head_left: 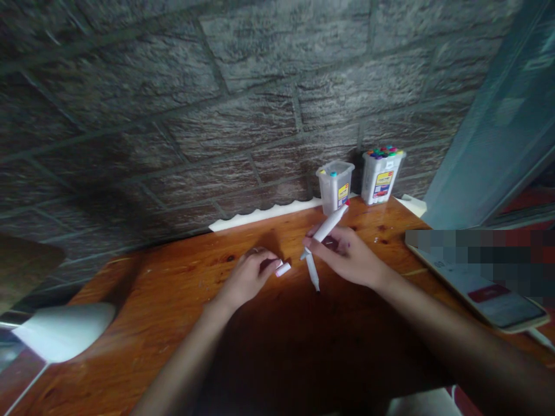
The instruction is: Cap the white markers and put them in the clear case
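Observation:
My right hand (351,254) pinches a white marker (330,223) that points up and away toward the wall. A second thin white marker (312,273) hangs from the same fingers with its dark tip down near the wooden table (173,323). My left hand (251,271) rests on the table with its fingers curled around a small white marker cap (282,268). The two hands are a short way apart, near the middle of the table.
Two clear plastic tubs stand against the brick-pattern wall: the left tub (335,186) nearly empty, the right tub (381,176) full of coloured markers. A phone (489,294) lies at the right edge. A white rounded object (60,332) sits at the left.

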`<state>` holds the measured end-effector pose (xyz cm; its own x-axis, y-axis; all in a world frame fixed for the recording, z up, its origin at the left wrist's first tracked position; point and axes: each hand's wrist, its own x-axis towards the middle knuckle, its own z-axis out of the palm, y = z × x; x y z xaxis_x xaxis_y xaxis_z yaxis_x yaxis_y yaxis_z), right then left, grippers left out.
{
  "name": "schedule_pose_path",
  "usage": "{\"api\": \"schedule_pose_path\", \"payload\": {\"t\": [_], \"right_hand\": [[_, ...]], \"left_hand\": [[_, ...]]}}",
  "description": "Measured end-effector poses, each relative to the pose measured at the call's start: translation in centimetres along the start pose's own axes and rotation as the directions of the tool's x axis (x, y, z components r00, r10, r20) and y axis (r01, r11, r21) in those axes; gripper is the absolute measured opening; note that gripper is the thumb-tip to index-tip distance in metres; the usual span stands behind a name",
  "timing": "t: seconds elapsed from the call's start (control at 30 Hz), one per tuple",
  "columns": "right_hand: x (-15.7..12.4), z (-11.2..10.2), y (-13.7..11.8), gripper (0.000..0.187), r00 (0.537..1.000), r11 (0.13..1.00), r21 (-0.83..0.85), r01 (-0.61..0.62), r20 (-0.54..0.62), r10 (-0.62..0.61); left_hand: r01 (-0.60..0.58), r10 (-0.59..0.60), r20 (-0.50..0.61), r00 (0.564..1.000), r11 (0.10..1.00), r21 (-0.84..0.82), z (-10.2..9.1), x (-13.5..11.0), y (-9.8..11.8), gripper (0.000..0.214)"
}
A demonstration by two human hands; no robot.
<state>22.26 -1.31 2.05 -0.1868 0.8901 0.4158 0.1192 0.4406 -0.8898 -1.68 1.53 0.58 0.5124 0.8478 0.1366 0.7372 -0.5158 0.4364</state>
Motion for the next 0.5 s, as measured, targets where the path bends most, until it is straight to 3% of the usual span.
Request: {"api": "schedule_pose_path", "payload": {"t": [0.27, 0.37, 0.5], "right_hand": [[0.1, 0.2, -0.4, 0.022, 1.000, 0.986, 0.163, -0.020, 0.013, 0.018], [0.1, 0.1, -0.8, 0.019, 1.000, 0.984, 0.179, 0.025, -0.010, -0.024], [-0.1, 0.0, -1.5, 0.013, 0.992, 0.983, 0.154, 0.099, -0.094, -0.085]], "left_hand": [[-0.033, 0.033, -0.014, 0.999, 0.999, -0.005, -0.3, -0.3, -0.2, 0.022], [-0.049, 0.028, -0.107, 0.994, 0.979, -0.196, -0.3, -0.3, 0.3, 0.025], [-0.091, 0.005, -0.154, 0.988, 0.826, -0.556, -0.2, -0.5, 1.7, 0.031]]}}
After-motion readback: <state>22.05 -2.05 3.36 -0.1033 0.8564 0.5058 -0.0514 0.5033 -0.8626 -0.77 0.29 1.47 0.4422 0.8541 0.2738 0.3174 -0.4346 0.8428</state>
